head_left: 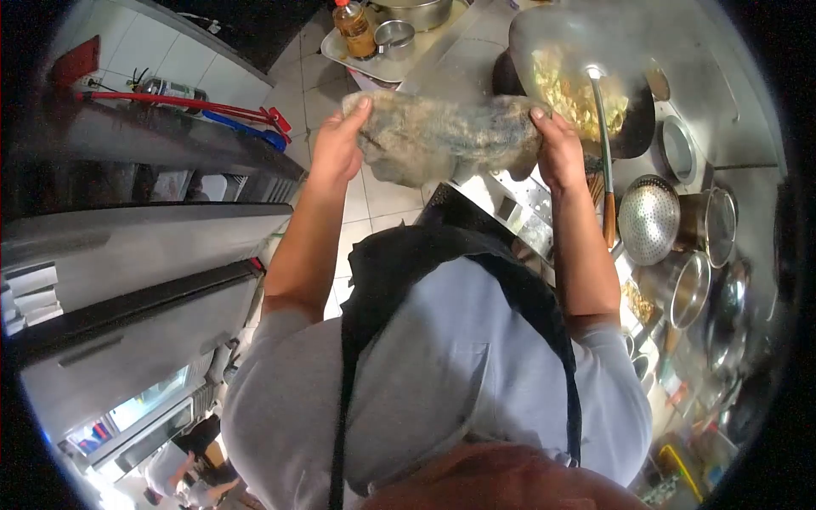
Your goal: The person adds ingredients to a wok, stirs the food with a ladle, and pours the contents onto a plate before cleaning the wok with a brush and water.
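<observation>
A stained, greyish kitchen cloth (446, 136) is stretched out in the air in front of my chest, its lower edge hanging loose. My left hand (340, 144) grips one end, thumb on top. The other end is pinched in my right hand (561, 153), also with the thumb over it. Just beyond my right hand stands a dark wok (637, 140) with chopped, cabbage-like food (582, 93) in it, partly veiled by steam. A long-handled ladle (607, 140) leans out of the wok, its wooden grip pointing toward me.
A perforated strainer (650, 219) and several metal pots (690, 289) line the right side. At the top, a tray (336, 53) holds a sauce bottle (355, 32) and a small metal cup (395, 38). Steel counters (144, 246) run along the left. Another person (170, 472) is at the lower left.
</observation>
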Demonstrator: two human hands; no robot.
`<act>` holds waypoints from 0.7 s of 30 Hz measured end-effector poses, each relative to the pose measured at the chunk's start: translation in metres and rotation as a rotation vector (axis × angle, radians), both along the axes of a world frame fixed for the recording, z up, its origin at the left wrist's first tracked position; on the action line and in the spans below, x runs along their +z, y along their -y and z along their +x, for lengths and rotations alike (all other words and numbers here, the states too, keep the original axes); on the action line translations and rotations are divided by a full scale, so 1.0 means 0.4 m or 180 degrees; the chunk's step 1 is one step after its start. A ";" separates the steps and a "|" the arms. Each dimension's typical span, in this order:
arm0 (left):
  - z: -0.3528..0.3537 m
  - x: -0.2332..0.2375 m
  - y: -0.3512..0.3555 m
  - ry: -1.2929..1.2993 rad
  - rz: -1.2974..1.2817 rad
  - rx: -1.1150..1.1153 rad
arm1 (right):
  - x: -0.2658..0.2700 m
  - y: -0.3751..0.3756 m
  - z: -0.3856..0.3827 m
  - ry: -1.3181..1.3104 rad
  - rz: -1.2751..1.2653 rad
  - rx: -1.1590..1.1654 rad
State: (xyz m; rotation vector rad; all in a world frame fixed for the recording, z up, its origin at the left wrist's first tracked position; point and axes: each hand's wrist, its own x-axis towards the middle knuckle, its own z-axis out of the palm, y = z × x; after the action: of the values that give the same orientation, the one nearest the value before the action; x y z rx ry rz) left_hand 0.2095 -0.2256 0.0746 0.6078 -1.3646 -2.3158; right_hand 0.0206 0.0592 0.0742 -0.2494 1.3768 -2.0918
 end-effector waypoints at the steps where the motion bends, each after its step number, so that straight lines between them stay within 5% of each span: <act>1: -0.005 0.013 0.001 -0.0019 -0.0013 0.0001 | 0.003 0.003 -0.002 0.0039 -0.0136 -0.0196; 4: -0.007 0.102 -0.008 0.0407 -0.0741 0.0452 | 0.056 -0.036 -0.005 -0.0273 0.0137 -0.0480; 6: -0.006 0.175 -0.012 0.1073 -0.2624 0.0295 | 0.048 -0.064 -0.047 -0.0661 0.0359 -0.0390; 9: -0.028 0.184 -0.003 0.0867 -0.2366 0.0411 | 0.147 -0.079 -0.064 -0.2289 0.2372 -0.0839; 16: -0.108 0.209 -0.016 -0.0632 -0.1524 0.1159 | 0.255 -0.049 -0.092 -0.2470 0.2223 -0.1722; 21: -0.102 0.248 0.039 -0.0765 -0.0964 0.0434 | 0.279 -0.037 -0.119 -0.2173 0.1350 -0.1468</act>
State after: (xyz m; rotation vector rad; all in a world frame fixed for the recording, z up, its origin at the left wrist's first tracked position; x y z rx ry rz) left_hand 0.1688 -0.2411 0.1738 0.3069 -1.4678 -1.9505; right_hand -0.0268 0.0740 0.1859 -0.5401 2.4382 -2.0763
